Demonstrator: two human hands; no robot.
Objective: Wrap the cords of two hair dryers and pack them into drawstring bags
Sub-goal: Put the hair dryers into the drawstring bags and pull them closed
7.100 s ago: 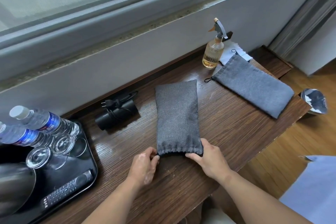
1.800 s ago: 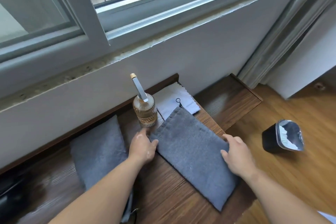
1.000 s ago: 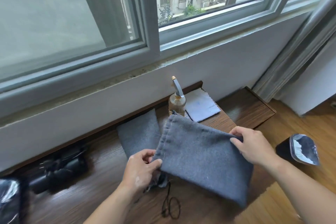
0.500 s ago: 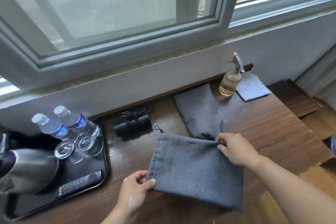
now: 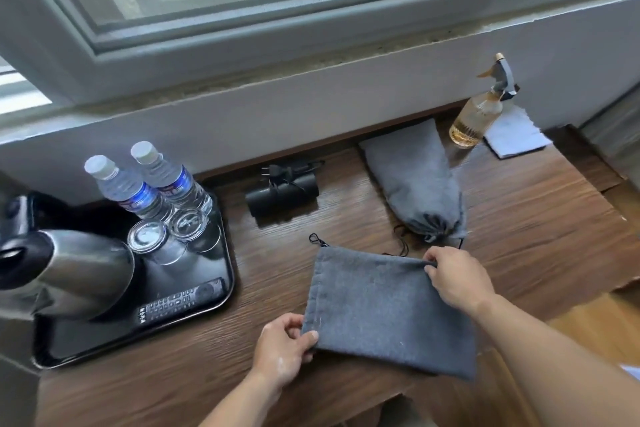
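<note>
Left hand (image 5: pixel 282 350) pinching the near corner of a flat grey bag (image 5: pixel 388 312), right hand (image 5: pixel 457 279) pinching its far edge, bag just above the wooden desk (image 5: pixel 540 218), black hair dryer (image 5: pixel 282 196) with wrapped cord behind, full second bag (image 5: pixel 412 180) beside it

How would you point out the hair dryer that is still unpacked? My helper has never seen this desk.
Start at the black tray on the desk's left side. Just right of its far corner, against the wall, lies the black hair dryer, its cord wound around it. Unlike the two grey bags nearby, it is bare, dark and cylindrical.
</note>
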